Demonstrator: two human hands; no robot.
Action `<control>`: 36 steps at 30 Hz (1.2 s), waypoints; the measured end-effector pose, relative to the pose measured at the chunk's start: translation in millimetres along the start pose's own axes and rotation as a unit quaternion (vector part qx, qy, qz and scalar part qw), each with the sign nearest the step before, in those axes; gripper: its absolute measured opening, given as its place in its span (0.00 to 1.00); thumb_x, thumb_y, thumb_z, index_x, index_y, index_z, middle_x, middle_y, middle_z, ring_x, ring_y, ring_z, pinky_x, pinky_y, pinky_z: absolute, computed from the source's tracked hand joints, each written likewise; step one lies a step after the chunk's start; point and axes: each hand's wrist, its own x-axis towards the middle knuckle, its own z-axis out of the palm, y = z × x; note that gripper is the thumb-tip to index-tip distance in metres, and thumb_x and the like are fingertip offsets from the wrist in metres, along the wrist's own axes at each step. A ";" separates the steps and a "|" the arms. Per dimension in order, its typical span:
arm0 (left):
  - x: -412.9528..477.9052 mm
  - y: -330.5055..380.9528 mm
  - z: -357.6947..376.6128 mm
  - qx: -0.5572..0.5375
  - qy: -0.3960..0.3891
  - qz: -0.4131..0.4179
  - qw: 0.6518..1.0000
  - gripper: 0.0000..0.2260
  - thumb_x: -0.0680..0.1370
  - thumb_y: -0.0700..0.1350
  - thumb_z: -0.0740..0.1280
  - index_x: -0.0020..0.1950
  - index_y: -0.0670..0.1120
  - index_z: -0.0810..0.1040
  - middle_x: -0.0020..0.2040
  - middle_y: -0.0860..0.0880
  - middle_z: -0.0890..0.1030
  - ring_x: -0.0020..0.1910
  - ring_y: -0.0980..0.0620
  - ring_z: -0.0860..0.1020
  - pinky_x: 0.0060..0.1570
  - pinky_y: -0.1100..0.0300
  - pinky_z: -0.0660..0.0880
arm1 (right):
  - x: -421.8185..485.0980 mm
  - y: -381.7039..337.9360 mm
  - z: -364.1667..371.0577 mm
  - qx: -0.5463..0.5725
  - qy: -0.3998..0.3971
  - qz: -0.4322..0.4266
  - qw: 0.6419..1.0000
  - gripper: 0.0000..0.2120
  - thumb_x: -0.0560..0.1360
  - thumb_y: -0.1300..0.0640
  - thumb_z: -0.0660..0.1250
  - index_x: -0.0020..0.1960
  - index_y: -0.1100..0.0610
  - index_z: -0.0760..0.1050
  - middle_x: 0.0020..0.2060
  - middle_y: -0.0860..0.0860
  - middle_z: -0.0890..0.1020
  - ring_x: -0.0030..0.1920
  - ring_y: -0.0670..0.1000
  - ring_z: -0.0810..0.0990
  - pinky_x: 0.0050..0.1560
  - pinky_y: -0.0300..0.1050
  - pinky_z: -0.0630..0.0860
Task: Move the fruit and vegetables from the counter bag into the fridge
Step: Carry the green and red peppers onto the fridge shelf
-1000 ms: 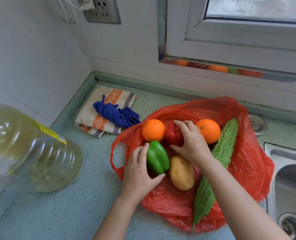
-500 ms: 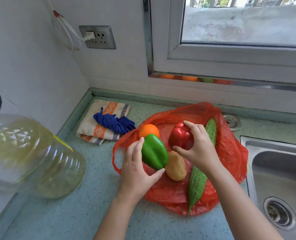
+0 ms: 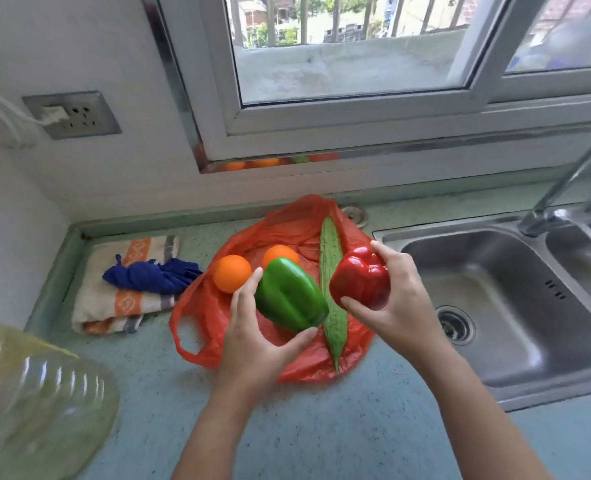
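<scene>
A red plastic bag (image 3: 202, 315) lies spread open on the counter. My left hand (image 3: 256, 344) grips a green bell pepper (image 3: 289, 297) and holds it above the bag. A red bell pepper (image 3: 360, 284) is held up in my right hand (image 3: 396, 299), over the bag's right edge. Two oranges stay on the bag: one (image 3: 231, 273) at the left and one (image 3: 280, 254) partly behind the green pepper. A long bitter gourd (image 3: 332, 271) lies lengthwise on the bag between my hands. The potato seen earlier is hidden.
A striped folded towel (image 3: 124, 303) with a blue cloth (image 3: 152, 277) lies left of the bag. A big clear oil bottle (image 3: 34, 407) stands at the near left. The steel sink (image 3: 515, 306) and its tap (image 3: 571, 188) are to the right. A window is behind the counter.
Both hands closed on the peppers and lifted them off the bag, the red one moving right. My view tilted upward, showing more of the window and sink.
</scene>
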 end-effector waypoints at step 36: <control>-415.5 376.7 318.1 -0.217 -0.544 0.369 0.722 0.45 0.59 0.55 0.78 0.70 0.56 0.60 0.62 0.58 0.71 0.57 0.61 0.71 0.56 0.72 0.65 | -609.4 24.2 -375.3 -0.206 0.610 0.363 0.674 0.41 0.62 0.56 0.78 0.69 0.54 0.61 0.61 0.44 0.67 0.62 0.46 0.69 0.56 0.32 0.64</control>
